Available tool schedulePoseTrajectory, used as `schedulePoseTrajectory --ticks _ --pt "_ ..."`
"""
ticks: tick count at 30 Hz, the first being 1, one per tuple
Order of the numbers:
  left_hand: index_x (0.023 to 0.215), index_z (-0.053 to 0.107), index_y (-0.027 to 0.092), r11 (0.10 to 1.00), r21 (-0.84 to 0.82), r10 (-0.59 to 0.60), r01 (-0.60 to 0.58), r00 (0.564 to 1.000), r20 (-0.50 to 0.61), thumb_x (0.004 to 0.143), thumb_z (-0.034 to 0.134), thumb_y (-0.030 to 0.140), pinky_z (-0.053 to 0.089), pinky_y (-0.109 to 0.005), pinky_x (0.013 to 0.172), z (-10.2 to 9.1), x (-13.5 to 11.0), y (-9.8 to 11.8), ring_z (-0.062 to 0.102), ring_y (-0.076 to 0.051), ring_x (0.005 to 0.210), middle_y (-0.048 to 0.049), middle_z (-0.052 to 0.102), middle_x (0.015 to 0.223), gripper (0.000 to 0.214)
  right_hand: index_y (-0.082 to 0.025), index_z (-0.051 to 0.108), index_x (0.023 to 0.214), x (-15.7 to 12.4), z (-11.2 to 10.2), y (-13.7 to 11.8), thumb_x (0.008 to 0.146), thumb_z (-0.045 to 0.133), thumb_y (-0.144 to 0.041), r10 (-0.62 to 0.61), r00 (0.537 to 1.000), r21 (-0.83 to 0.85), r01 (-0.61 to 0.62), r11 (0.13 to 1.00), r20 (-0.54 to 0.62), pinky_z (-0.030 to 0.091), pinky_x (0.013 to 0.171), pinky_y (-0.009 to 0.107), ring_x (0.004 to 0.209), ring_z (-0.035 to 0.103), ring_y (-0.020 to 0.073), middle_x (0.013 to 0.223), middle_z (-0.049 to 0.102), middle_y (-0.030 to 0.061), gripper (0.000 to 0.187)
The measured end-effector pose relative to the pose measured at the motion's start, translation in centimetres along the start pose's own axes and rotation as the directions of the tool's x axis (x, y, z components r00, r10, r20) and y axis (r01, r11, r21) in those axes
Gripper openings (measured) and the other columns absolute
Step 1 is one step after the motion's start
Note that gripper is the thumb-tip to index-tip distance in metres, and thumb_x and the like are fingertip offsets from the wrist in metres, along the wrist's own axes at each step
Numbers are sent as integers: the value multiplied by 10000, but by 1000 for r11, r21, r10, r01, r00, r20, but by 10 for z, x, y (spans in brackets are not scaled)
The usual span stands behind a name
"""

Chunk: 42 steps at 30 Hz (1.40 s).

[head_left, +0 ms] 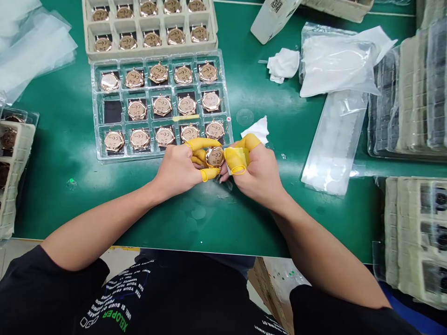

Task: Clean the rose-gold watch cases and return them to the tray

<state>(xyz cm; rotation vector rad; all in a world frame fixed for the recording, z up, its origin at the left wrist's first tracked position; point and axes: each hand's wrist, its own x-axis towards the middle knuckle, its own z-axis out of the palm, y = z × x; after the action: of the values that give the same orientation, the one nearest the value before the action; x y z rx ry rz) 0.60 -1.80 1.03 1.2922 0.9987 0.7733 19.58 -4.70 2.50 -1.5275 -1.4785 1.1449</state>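
Note:
My left hand (185,163), with yellow finger cots on its fingertips, grips a rose-gold watch case (214,157) by its edge, engraved back facing up. My right hand (256,165), also in yellow finger cots, pinches a folded white cloth (229,160) against the right side of that case. Just beyond the hands lies a clear plastic tray (95,111) with rows of similar watch cases on dark pads. One compartment (112,111) in its left column shows only the dark pad. A yellow strip (185,118) rests across the tray's dividers.
Behind stands a beige tray (86,28) of more watch cases. Right of it are a white bottle (274,18), a crumpled wipe (283,64), a torn white piece (256,129) and plastic bags (338,60). Stacked trays (405,93) line the right edge; another tray (17,177) sits left.

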Motion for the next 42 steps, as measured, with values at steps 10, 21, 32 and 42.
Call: schedulePoseTrajectory --ticks 10,21,32,42 --pt "1204 755 158 998 -63 -17 18 1000 22 634 863 140 649 -228 706 0 3 -1 748 -132 730 1 784 837 581 -267 505 802 0 0 -8 848 696 -319 -177 984 -213 175 961 7 446 601 317 626 566 158 695 619 -19 204" --pt "1199 760 161 1000 -1 14 -14 1000 -12 643 857 164 583 -185 624 -1 5 1 678 -93 658 11 747 798 565 -265 590 1012 6 -12 12 971 597 -294 -347 936 -279 316 907 -68 531 592 315 666 637 158 817 665 6 51" --pt "1205 751 153 1000 -23 -2 1 999 -46 625 831 122 524 -169 586 -1 4 0 622 -77 626 42 665 710 586 -276 703 921 6 -6 24 913 583 -108 -761 648 -540 654 530 39 482 607 317 747 624 161 797 613 15 208" --pt "1195 756 184 999 -43 -16 13 997 -71 640 839 143 517 -170 579 1 4 1 626 -69 609 51 672 708 562 -302 731 983 12 -2 26 938 651 -208 -750 631 -526 577 625 -200 487 644 372 705 598 188 766 639 21 131"
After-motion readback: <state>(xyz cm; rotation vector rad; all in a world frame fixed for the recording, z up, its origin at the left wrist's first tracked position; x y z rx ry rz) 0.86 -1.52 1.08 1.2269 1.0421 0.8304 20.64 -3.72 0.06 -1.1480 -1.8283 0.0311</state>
